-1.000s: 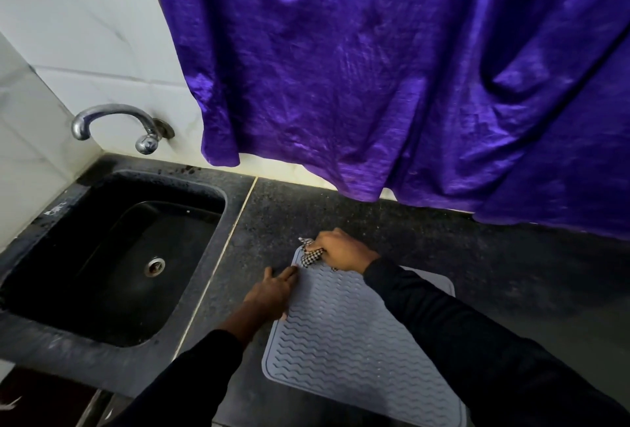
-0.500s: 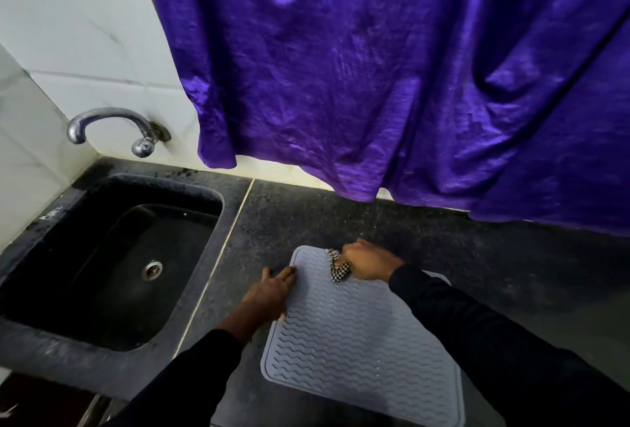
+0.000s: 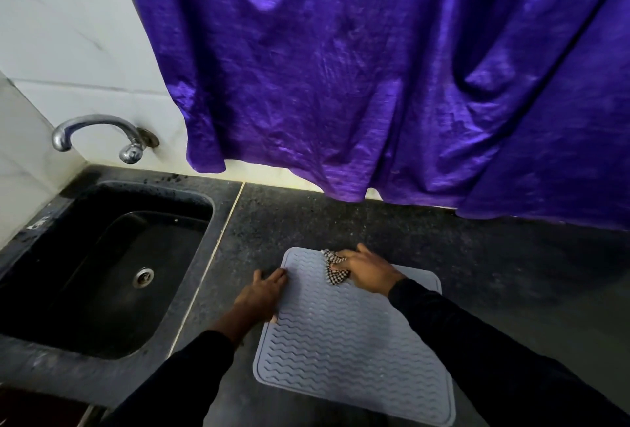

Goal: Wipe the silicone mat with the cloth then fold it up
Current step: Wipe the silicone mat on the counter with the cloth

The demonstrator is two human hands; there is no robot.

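Grey mat (image 3: 347,351): left hand (image 3: 262,293), fingers straight, on left edge; right hand (image 3: 368,271) grip, seemingly curled, holds cloth (image 3: 335,271) near far edge.

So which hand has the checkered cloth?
The right hand holds the checkered cloth on the grey mat; the left hand just rests flat on the mat's left edge.

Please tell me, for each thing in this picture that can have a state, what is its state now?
Mat: flat, unfolded, on the counter.
Cloth: bunched, pressed on the mat's far part.
Right hand: grips the cloth.
Left hand: fingers straight, rests on the mat's left edge.
Tap: no water seen running.
Curtain: hangs down, creased.
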